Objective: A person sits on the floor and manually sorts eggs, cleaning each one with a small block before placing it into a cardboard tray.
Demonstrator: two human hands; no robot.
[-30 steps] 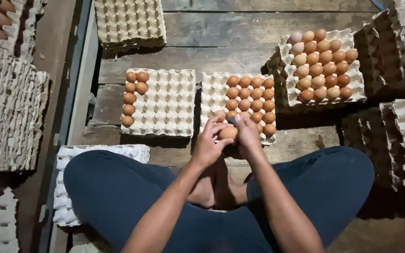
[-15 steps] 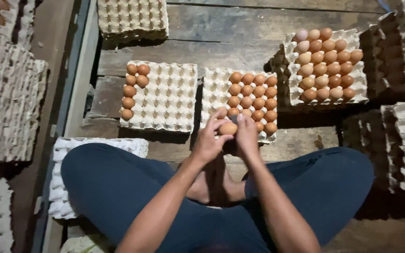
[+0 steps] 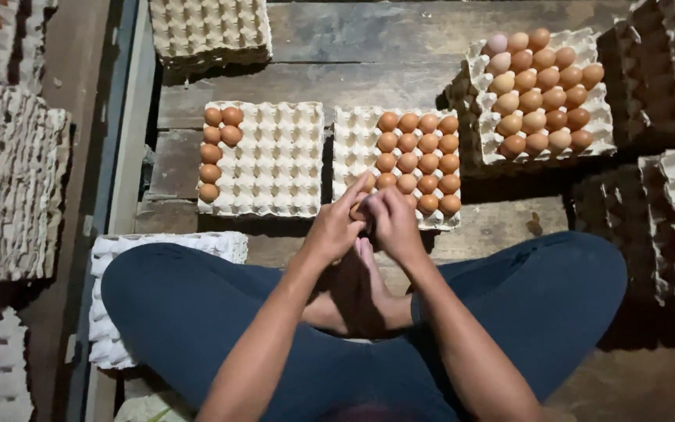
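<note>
Brown egg (image 3: 358, 211) pinched between both grips: left hand (image 3: 336, 227), right hand (image 3: 394, 223), fingers closed round it. Half-filled tray (image 3: 353, 152) just ahead, empty cups ahead-left. Egg axis hidden.

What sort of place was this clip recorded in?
Probably an egg-sorting area at a farm or packing shed. Pulp egg trays of brown eggs lie on a rough plank floor, empty trays stack at the side, and both hands hold an egg.
</note>
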